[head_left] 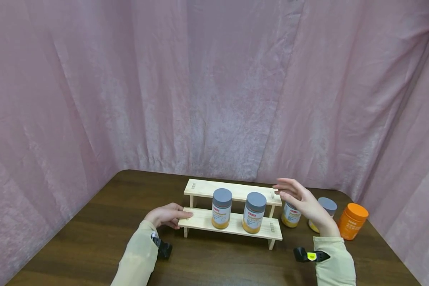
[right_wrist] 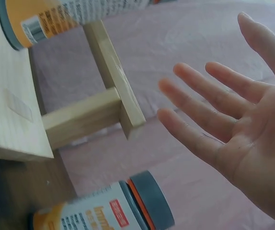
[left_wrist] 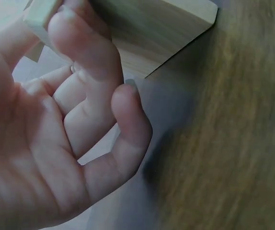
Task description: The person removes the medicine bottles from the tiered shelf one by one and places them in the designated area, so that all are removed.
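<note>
A two-tier light wooden rack (head_left: pixel 200 219) stands on the dark table. My left hand (head_left: pixel 168 215) grips the left end of its lower board, thumb on top and fingers curled at the edge. Two jars with grey lids, a left jar (head_left: pixel 221 210) and a right jar (head_left: pixel 254 214), stand upright on that lower board. My right hand (head_left: pixel 305 202) is raised near the right end of the upper board (head_left: pixel 232 190), its fingers spread and holding nothing. In the right wrist view, a grey-lidded jar (right_wrist: pixel 94 211) stands beside the rack, apart from the fingers.
Right of the rack, partly behind my right hand and forearm, are two more grey-lidded jars, one nearer (head_left: pixel 291 216) and one farther right (head_left: pixel 327 204). An orange jar (head_left: pixel 352 222) stands beyond them. A pink curtain (head_left: pixel 214 87) hangs behind the table (head_left: pixel 93 234).
</note>
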The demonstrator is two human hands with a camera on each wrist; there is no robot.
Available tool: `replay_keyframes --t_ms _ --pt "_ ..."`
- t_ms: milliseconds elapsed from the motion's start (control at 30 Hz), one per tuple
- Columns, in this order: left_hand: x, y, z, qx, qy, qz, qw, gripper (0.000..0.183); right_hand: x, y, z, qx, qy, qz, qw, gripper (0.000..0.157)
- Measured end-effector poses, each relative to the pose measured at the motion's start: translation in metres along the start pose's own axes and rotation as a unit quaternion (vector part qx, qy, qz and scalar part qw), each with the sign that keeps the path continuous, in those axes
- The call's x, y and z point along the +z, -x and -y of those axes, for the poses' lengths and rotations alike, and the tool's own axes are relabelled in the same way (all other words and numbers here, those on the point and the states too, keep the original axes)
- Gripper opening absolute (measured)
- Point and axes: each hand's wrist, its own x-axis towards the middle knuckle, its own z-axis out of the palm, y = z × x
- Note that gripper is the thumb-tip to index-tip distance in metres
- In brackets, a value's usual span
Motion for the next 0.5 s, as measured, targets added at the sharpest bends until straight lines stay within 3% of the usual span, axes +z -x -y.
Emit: replay_keyframes --t_ms 400,500 --pt "0.002 0.002 -0.005 -0.027 -0.025 -0.04 0.9986 0.027 0.022 -0.01 0.002 -0.019 -0.036 0.058 0.997 0.049" --pt "0.002 0.003 -0.005 -0.032 -0.03 -0.042 0.9982 0.027 0.027 -0.011 0.002 -0.015 -0.024 0.07 0.997 0.052"
